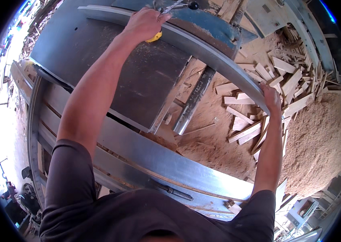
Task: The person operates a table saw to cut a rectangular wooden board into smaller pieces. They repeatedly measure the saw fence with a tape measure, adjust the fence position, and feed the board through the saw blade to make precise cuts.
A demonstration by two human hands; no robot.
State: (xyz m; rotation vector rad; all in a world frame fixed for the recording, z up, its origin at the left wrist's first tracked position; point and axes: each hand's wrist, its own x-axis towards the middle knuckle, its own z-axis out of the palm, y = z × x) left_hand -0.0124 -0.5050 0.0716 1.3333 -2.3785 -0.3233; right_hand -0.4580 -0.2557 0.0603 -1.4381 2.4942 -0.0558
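On the left, a dark metal desk (150, 80) spreads below a long grey metal rail (218, 60), which slants from the far left down to the nearer right, and the left hand (145, 24) bends over the rail beside a black-knobbed lever (193, 5), a yellow object (154, 37) just beneath it; whether its fingers grip anything, I cannot tell. On the right, the right hand (272, 97) has its fingers wrapped around the rail near its right end, beside scattered wood offcuts (291, 83) and heaped sawdust (315, 137).
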